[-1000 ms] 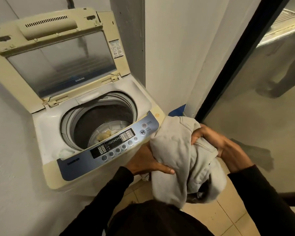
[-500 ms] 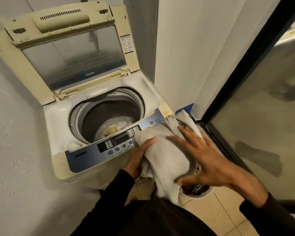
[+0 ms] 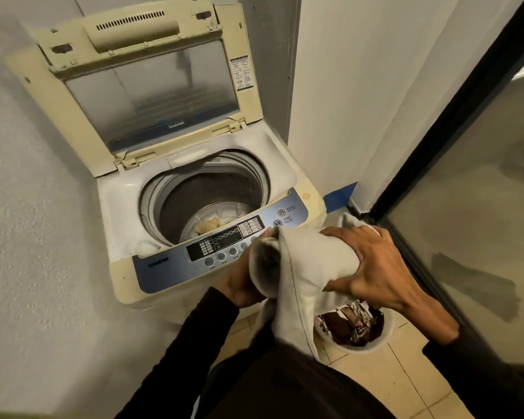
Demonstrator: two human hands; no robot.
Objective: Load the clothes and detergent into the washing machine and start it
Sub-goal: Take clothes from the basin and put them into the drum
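A cream top-loading washing machine (image 3: 124,276) stands with its lid (image 3: 152,92) raised. Its drum (image 3: 206,204) holds a small yellowish cloth (image 3: 206,226) at the bottom. A light grey garment (image 3: 309,267) is bunched just in front of the blue control panel (image 3: 176,267), covering the panel's right buttons. My left hand (image 3: 239,285) grips the garment from below. My right hand (image 3: 372,267) presses on it from above with fingers spread. One end of the garment hangs toward the floor.
A white basket (image 3: 384,337) with dark patterned clothes sits on the tiled floor under my right hand. A white wall (image 3: 345,86) rises right of the machine, a rough wall (image 3: 28,237) left of it. A dark-framed glass door (image 3: 466,207) stands at right.
The garment has been carried left and up from beside the machine to the control panel's edge. My right hand moved from its side onto its top.
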